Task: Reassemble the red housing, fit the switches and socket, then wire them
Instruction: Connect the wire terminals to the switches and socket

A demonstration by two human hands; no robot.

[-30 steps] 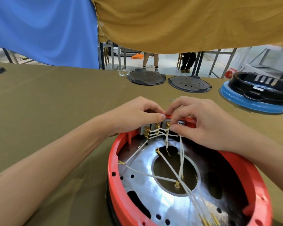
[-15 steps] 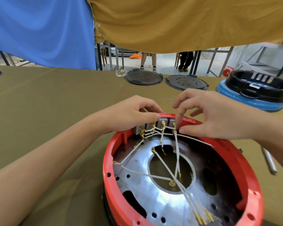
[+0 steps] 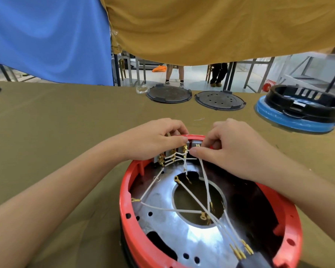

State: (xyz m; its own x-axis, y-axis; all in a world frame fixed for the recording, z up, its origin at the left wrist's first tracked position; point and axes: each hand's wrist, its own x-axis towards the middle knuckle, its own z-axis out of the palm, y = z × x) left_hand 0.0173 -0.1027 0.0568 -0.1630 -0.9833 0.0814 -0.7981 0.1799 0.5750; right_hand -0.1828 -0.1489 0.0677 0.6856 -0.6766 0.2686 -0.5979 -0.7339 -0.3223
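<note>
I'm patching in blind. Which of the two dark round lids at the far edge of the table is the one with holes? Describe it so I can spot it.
Start at the red housing nearest the camera and look straight past both hands to the table's far edge. Two dark round lids lie there side by side, left of the blue-and-black unit. The perforated lid is the right one, dotted with small holes; the plain lid has none visible.

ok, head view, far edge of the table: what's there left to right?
Clear plastic bag → solid dark round lid → perforated dark round lid → black ring on blue base.
</note>
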